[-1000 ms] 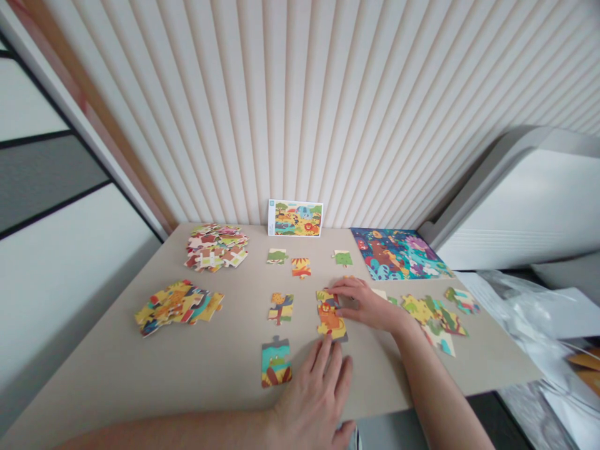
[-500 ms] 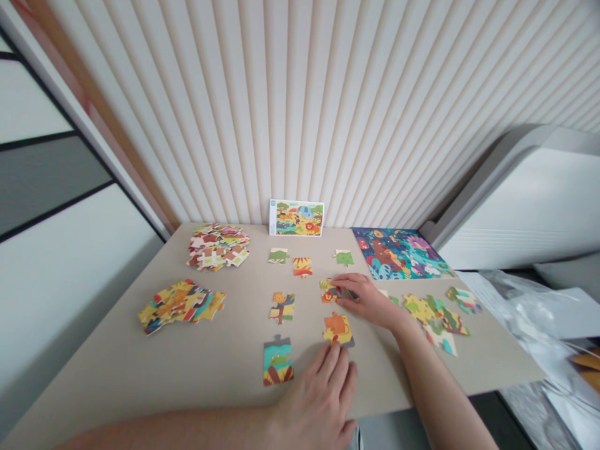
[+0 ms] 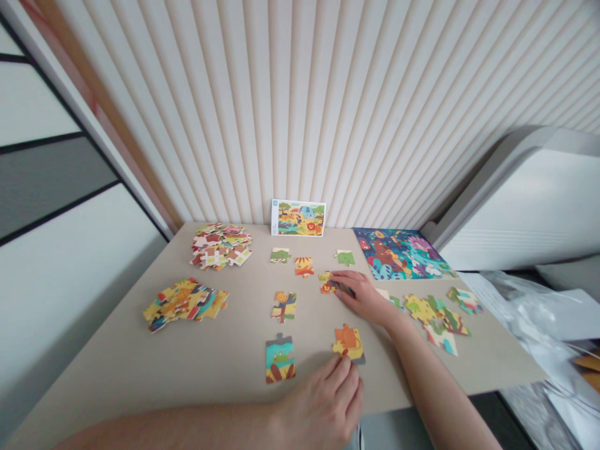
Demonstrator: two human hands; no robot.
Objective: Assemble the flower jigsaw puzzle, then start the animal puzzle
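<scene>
My left hand (image 3: 328,397) rests low on the table, fingers close together, with its fingertips gripping the lower edge of a puzzle piece (image 3: 349,341) showing an orange shape on yellow. Farther up, my right hand (image 3: 359,292) pinches the right side of a lion puzzle piece (image 3: 327,287); its fingers partly cover that piece. Left of my left hand lies a frog piece (image 3: 280,359), apart from it. A tree piece (image 3: 284,306), a red and yellow piece (image 3: 304,267) and two green pieces (image 3: 280,255) (image 3: 345,257) lie separately.
Two piles of pieces (image 3: 220,245) (image 3: 185,303) sit on the left. A small picture card (image 3: 299,219) leans against the pleated wall. A dark blue animal picture (image 3: 400,253) lies back right, with several loose pieces (image 3: 434,315) in front of it.
My left hand has slid the orange piece toward me and to the right. My right hand has shifted the lion piece slightly away from me, widening the space between both pieces.
</scene>
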